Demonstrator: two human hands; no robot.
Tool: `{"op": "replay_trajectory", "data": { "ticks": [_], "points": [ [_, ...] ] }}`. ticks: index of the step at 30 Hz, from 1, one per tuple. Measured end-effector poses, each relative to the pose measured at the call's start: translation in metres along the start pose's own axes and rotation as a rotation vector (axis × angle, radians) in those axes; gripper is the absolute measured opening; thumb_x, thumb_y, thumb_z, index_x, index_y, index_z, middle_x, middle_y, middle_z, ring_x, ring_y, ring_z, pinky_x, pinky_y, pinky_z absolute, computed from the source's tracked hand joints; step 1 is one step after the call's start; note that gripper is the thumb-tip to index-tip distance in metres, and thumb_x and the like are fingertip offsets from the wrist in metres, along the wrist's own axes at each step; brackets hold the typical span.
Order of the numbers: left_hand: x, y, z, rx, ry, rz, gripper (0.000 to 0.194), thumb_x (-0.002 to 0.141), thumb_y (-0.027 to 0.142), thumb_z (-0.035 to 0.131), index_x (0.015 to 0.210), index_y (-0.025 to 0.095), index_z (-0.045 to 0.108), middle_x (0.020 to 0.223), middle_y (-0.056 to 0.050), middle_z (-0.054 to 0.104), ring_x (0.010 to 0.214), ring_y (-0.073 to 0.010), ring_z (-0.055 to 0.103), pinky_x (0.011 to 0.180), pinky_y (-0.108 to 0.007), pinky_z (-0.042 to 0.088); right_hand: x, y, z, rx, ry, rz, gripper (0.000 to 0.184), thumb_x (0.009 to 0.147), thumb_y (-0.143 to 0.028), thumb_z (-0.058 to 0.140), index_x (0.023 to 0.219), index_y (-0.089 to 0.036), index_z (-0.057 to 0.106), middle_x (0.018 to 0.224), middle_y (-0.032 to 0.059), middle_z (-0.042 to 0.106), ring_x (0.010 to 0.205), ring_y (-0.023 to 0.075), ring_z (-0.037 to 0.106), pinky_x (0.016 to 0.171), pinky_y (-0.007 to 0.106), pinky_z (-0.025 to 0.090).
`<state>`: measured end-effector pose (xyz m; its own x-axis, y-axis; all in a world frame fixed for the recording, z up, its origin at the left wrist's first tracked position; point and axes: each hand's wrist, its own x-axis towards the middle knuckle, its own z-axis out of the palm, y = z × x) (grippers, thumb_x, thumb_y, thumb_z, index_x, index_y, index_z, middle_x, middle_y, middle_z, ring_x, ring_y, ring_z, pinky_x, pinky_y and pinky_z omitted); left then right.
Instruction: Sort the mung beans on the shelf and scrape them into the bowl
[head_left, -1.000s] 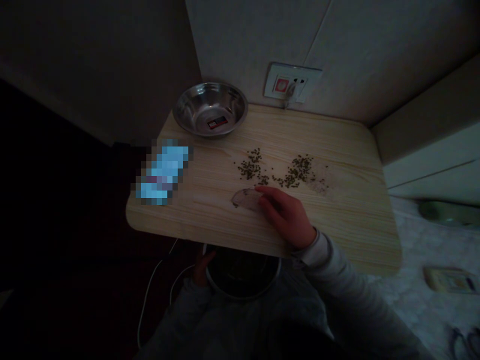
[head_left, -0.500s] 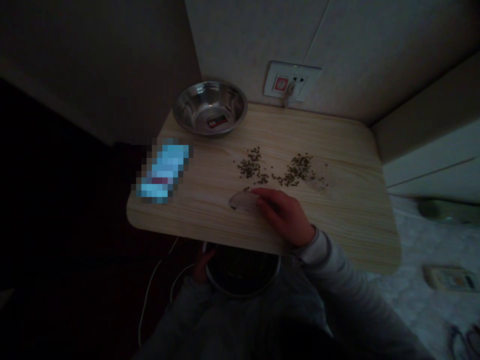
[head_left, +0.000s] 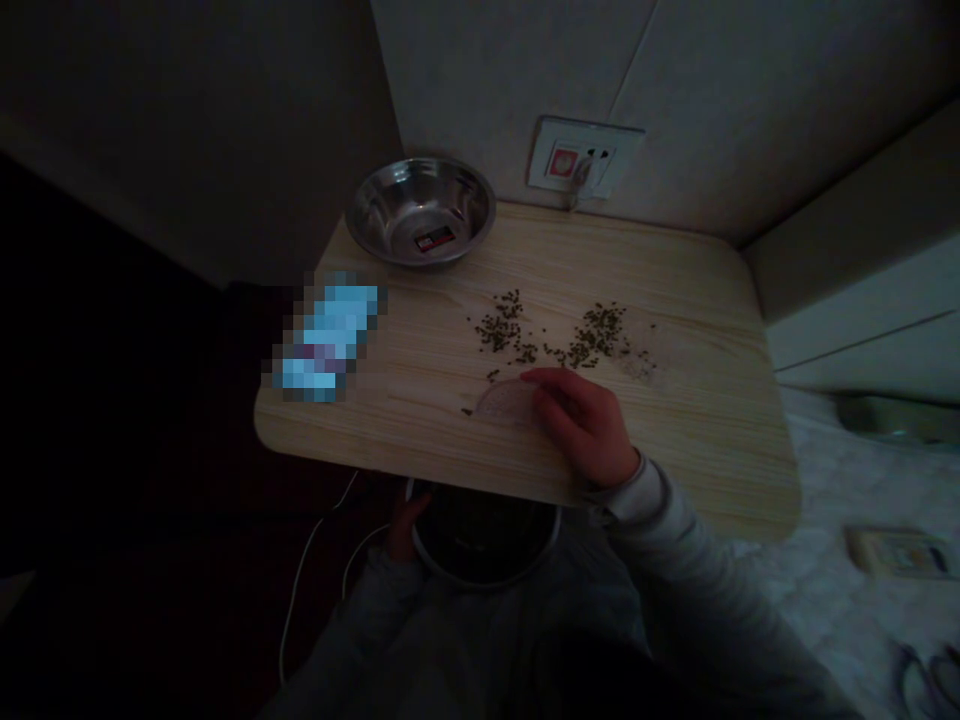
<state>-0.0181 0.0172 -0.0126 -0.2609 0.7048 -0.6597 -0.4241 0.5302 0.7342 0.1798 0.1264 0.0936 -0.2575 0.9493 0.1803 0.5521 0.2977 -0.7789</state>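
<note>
My right hand (head_left: 583, 424) rests on the wooden table (head_left: 420, 350), its fingers pinched on a small pale flat piece (head_left: 506, 402) that lies on the wood. Just beyond it lie small dark beans (head_left: 555, 335) scattered in two loose heaps. My left hand (head_left: 405, 524) is below the table's near edge, gripping the rim of a dark round bowl (head_left: 484, 540) held under that edge. The bowl's inside is too dark to read.
An empty steel bowl (head_left: 421, 210) stands at the table's far left corner. A lit, blurred-out phone (head_left: 327, 338) lies at the left edge. A wall socket (head_left: 583, 160) with a plug is behind the table. A white cable (head_left: 307, 570) hangs below.
My right hand has drawn the pale piece slightly to the right and closer to the near edge of the beans. The left hand and dark bowl stay put.
</note>
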Motion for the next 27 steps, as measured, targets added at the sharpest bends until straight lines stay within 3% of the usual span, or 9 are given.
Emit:
{"op": "replay_trajectory", "data": {
  "ticks": [13,19,27],
  "points": [
    [-0.005,0.005,0.002,-0.022,0.013,0.011,0.025,0.053,0.026,0.059,0.075,0.018,0.064,0.083,-0.004,0.067,0.1,-0.0306,0.051,0.085,-0.038,0.04,0.002,0.001,0.003,-0.023,-0.016,0.016,0.026,0.078,-0.025,0.041,0.098,-0.022,0.056,0.078,0.0026,0.062,0.067,0.0137,0.054,0.063,0.028,0.043],
    [-0.005,0.005,-0.003,0.006,0.052,0.018,0.012,0.048,0.021,0.061,0.061,0.02,0.063,0.078,-0.006,0.066,0.106,-0.0312,0.047,0.09,-0.039,0.036,0.002,0.002,0.003,-0.03,0.045,0.029,0.025,0.078,-0.025,0.041,0.099,-0.022,0.056,0.074,0.0017,0.06,0.064,0.0127,0.053,0.062,0.027,0.043],
    [-0.017,0.03,0.013,-0.038,-0.001,0.01,0.015,0.047,0.02,0.063,0.061,0.023,0.064,0.076,-0.004,0.067,0.099,-0.031,0.052,0.088,-0.041,0.038,0.003,0.003,0.005,0.014,0.13,0.047,0.027,0.08,-0.027,0.041,0.104,-0.023,0.052,0.078,0.0018,0.06,0.066,0.0127,0.054,0.062,0.028,0.044]
  ]
}}
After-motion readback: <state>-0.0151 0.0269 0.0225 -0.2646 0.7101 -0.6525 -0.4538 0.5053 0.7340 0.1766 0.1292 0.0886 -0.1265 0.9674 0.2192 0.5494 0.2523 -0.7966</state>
